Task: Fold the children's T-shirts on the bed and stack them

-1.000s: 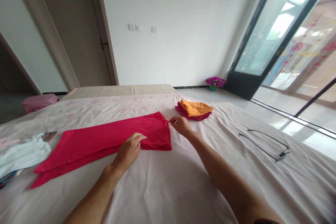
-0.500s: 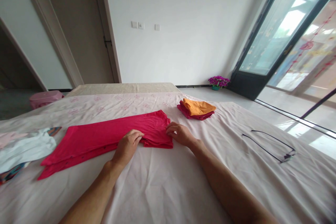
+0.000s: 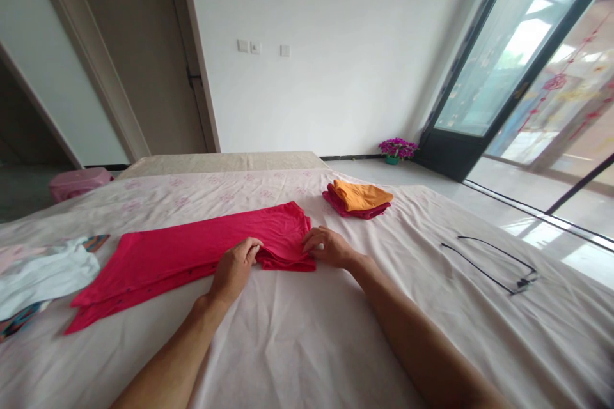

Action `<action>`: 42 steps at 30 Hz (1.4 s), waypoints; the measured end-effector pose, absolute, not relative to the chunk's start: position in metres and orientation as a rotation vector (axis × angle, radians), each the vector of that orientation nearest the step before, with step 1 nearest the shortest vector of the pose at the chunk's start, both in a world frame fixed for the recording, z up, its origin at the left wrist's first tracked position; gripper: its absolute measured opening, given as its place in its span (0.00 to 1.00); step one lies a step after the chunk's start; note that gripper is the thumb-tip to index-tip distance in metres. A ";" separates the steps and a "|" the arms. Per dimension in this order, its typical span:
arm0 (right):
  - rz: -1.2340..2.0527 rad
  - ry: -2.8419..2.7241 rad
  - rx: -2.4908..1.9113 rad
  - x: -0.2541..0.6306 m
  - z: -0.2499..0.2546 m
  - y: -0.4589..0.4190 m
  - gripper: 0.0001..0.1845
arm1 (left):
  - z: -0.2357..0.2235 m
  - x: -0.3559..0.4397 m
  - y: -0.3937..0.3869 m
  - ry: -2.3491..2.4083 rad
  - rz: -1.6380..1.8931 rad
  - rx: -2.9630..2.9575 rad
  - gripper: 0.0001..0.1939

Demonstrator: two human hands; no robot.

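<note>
A red garment (image 3: 192, 244), long and folded lengthwise, looks like a pair of trousers and lies across the sheet in front of me. My left hand (image 3: 236, 266) pinches its near edge, lifting the cloth a little there. At the right end, my right hand (image 3: 327, 246) has its fingers closed on the garment's end edge. Between the two hands the upper layer is raised slightly off the lower one. The fingertips of both hands are partly hidden by cloth or by the hands themselves.
Beyond my right hand sits a folded stack with an orange cloth (image 3: 362, 195) over dark red cloth (image 3: 343, 206). Black-framed glasses (image 3: 515, 281) lie at the right on the bedsheet (image 3: 307, 339). White clothing (image 3: 52, 275) is bunched at the left. A pink stool (image 3: 80, 183) stands behind.
My right hand has moved from the upper right corner down along the end edge and closed on it. My left hand now lifts the near edge slightly. The view has shifted a little.
</note>
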State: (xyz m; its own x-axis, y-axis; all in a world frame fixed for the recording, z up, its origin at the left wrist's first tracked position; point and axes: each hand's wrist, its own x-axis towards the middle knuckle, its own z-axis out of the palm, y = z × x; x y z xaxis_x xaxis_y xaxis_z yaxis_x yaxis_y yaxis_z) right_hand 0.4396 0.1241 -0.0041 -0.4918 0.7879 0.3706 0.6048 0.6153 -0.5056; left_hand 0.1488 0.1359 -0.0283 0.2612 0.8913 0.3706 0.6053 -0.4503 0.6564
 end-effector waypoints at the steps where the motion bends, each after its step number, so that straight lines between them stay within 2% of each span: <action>1: 0.407 -2.245 -1.108 0.439 -0.005 0.124 0.11 | -0.028 0.149 0.136 1.359 1.024 2.160 0.12; 13: 0.836 -1.984 -1.215 0.460 0.001 0.126 0.08 | -0.031 0.150 0.123 1.251 1.036 2.521 0.08; 20: 0.827 -2.135 -1.287 0.456 0.005 0.122 0.10 | -0.017 0.152 0.113 1.207 0.913 2.753 0.10; 25: 0.884 -1.995 -1.456 0.458 0.008 0.127 0.15 | -0.009 0.155 0.111 1.262 1.028 2.778 0.14; 31: 0.614 -1.726 -1.691 0.449 -0.002 0.141 0.12 | -0.014 0.176 0.121 1.252 1.127 2.653 0.11; 35: 0.344 -1.795 -1.923 0.431 0.007 0.145 0.21 | -0.020 0.192 0.126 1.292 1.023 2.690 0.19; 38: 0.256 -1.801 -2.021 0.420 0.014 0.145 0.17 | -0.029 0.196 0.126 1.291 0.871 2.748 0.26; 42: 0.220 -1.804 -2.054 0.422 0.012 0.144 0.11 | -0.036 0.194 0.121 1.241 0.682 2.838 0.25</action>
